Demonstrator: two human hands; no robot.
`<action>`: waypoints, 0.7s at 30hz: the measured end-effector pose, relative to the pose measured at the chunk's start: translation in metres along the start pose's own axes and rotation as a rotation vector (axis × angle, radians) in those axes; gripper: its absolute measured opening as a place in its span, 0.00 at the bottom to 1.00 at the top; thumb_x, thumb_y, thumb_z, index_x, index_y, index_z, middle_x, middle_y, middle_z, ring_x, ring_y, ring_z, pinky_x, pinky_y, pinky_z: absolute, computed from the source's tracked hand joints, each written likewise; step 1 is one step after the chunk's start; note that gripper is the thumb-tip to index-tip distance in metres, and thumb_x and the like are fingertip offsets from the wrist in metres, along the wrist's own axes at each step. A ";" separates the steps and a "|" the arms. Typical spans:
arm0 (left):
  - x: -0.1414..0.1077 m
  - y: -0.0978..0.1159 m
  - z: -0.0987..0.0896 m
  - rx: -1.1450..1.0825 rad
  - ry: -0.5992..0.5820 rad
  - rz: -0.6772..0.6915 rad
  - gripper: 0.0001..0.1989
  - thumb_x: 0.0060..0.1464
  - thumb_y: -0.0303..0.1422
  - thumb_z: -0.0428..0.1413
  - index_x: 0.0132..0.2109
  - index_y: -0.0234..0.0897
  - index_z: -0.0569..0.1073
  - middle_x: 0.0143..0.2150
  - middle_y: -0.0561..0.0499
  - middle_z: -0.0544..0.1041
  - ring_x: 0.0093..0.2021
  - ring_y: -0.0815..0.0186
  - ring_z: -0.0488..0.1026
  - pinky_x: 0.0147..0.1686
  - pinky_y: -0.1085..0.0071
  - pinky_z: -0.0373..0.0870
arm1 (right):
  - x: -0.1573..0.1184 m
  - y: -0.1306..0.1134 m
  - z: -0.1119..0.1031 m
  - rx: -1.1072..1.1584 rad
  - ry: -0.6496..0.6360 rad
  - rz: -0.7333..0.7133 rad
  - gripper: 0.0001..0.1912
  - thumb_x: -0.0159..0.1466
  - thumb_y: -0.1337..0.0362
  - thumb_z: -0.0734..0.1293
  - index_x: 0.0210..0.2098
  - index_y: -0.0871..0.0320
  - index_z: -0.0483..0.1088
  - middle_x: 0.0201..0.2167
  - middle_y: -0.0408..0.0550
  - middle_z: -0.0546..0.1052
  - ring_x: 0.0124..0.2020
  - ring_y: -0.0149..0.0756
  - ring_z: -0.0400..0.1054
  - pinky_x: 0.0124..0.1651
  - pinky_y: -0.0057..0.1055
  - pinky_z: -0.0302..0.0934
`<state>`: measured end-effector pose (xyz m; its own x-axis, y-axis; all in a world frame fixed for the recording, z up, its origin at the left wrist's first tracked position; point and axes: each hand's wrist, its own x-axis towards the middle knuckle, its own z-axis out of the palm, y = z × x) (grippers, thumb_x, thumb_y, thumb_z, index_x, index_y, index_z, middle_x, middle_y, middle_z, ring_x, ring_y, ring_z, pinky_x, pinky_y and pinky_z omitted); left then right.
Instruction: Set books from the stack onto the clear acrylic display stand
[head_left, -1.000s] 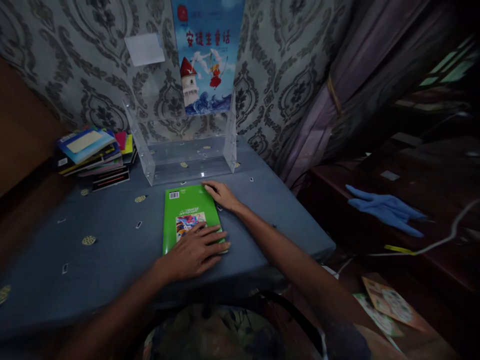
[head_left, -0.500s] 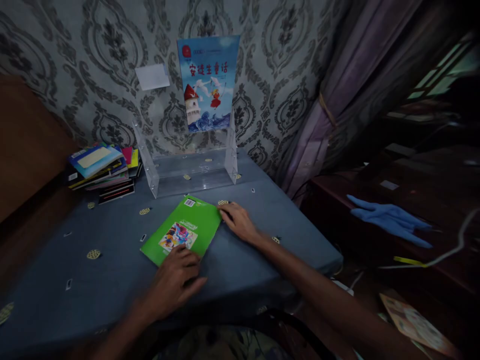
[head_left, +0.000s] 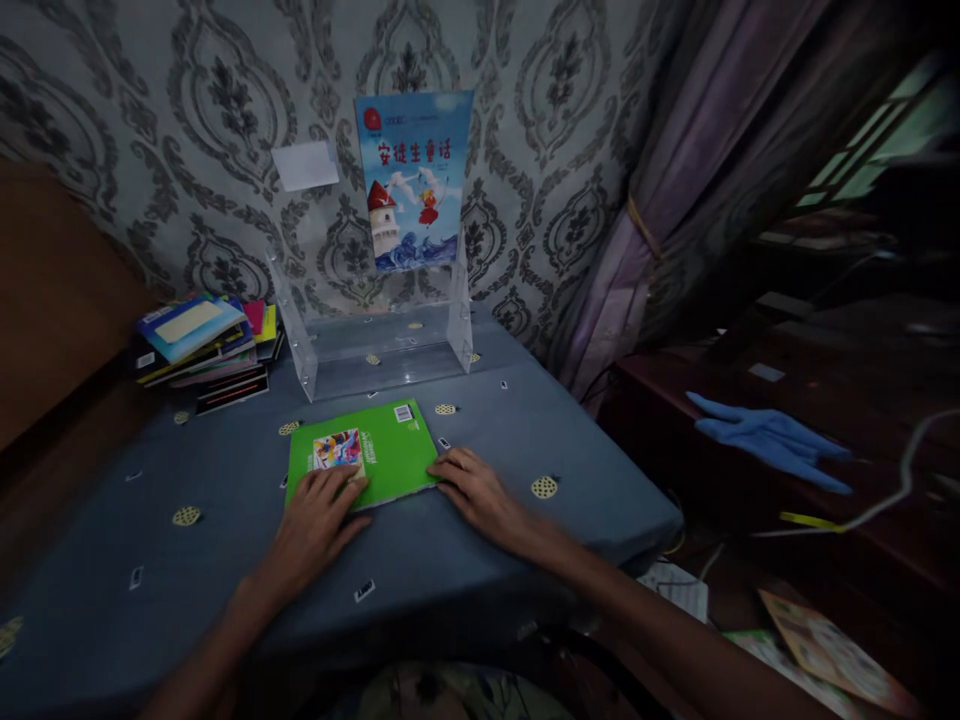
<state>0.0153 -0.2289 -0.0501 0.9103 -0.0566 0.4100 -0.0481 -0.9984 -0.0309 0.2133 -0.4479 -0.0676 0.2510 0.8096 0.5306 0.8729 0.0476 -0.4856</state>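
A green book (head_left: 394,455) with a colourful picture and a barcode lies flat on the cloth-covered table (head_left: 247,560), its long side roughly facing me. My left hand (head_left: 322,515) rests over its near left corner, fingers stretched out flat and thumb apart. At the near right corner, my right hand (head_left: 469,487) has its fingers bent together around the book's edge; the underside of that grip is hidden. Just beyond the book stands a clear acrylic rack (head_left: 382,372). Above it, a blue picture book (head_left: 416,180) with a red-roofed tower is upright against the wall.
A stack of books (head_left: 195,345) sits at the back left beside a brown panel (head_left: 60,300). White paper (head_left: 306,165) is on the patterned wall. To the right are a purple curtain (head_left: 611,310), a blue glove (head_left: 765,435) on a dark surface, a cable and papers lower down.
The green book has turned clockwise, so its near edge now runs more nearly level. My left hand has shifted left with it, and my right hand has come closer to me.
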 end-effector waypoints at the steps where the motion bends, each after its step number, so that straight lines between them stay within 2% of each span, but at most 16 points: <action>1: 0.001 -0.003 0.003 0.016 -0.007 0.001 0.17 0.70 0.41 0.45 0.58 0.40 0.70 0.57 0.43 0.74 0.56 0.54 0.71 0.55 0.53 0.66 | 0.003 0.001 0.001 -0.008 -0.007 0.005 0.14 0.69 0.73 0.63 0.50 0.54 0.72 0.43 0.50 0.73 0.46 0.41 0.69 0.48 0.38 0.70; 5: 0.005 -0.026 0.012 0.046 -0.058 -0.008 0.19 0.71 0.41 0.43 0.61 0.42 0.69 0.60 0.43 0.73 0.59 0.55 0.70 0.57 0.54 0.66 | 0.020 0.005 0.009 -0.043 -0.051 0.034 0.12 0.68 0.74 0.64 0.48 0.55 0.73 0.42 0.50 0.73 0.45 0.41 0.68 0.48 0.38 0.69; 9: 0.012 -0.052 0.012 0.008 -0.111 -0.011 0.20 0.71 0.42 0.42 0.63 0.43 0.68 0.63 0.44 0.72 0.61 0.57 0.69 0.60 0.55 0.65 | 0.037 0.011 0.020 -0.099 -0.065 0.060 0.11 0.68 0.74 0.65 0.45 0.56 0.74 0.40 0.50 0.73 0.43 0.41 0.67 0.47 0.39 0.68; 11: 0.017 -0.058 0.012 -0.017 -0.121 -0.029 0.21 0.71 0.42 0.43 0.63 0.42 0.68 0.64 0.44 0.71 0.62 0.57 0.69 0.61 0.55 0.64 | 0.043 0.014 0.023 -0.113 -0.067 0.064 0.10 0.67 0.74 0.65 0.45 0.56 0.74 0.40 0.50 0.73 0.43 0.42 0.66 0.47 0.39 0.68; 13: 0.023 -0.056 0.013 -0.028 -0.130 -0.049 0.21 0.71 0.42 0.44 0.63 0.41 0.68 0.64 0.42 0.70 0.63 0.55 0.68 0.62 0.52 0.63 | 0.047 0.017 0.024 -0.113 -0.068 0.054 0.11 0.67 0.74 0.65 0.46 0.57 0.73 0.40 0.51 0.73 0.43 0.42 0.67 0.48 0.39 0.67; 17: 0.041 -0.040 0.018 -0.031 -0.156 -0.045 0.27 0.68 0.48 0.48 0.65 0.37 0.66 0.66 0.38 0.68 0.66 0.51 0.64 0.64 0.47 0.58 | 0.051 0.021 0.018 -0.108 -0.081 0.019 0.10 0.66 0.72 0.66 0.46 0.57 0.75 0.40 0.51 0.75 0.43 0.42 0.69 0.50 0.41 0.66; 21: 0.069 -0.034 0.030 -0.083 -0.193 -0.037 0.25 0.70 0.46 0.44 0.66 0.40 0.65 0.68 0.41 0.66 0.69 0.55 0.61 0.68 0.47 0.52 | 0.059 0.027 0.015 -0.017 -0.052 0.032 0.10 0.67 0.68 0.65 0.45 0.58 0.76 0.41 0.51 0.77 0.45 0.42 0.71 0.52 0.43 0.66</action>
<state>0.0923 -0.1991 -0.0476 0.9736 -0.0247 0.2270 -0.0391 -0.9975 0.0593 0.2453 -0.3902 -0.0597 0.2568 0.8400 0.4780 0.8718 0.0121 -0.4897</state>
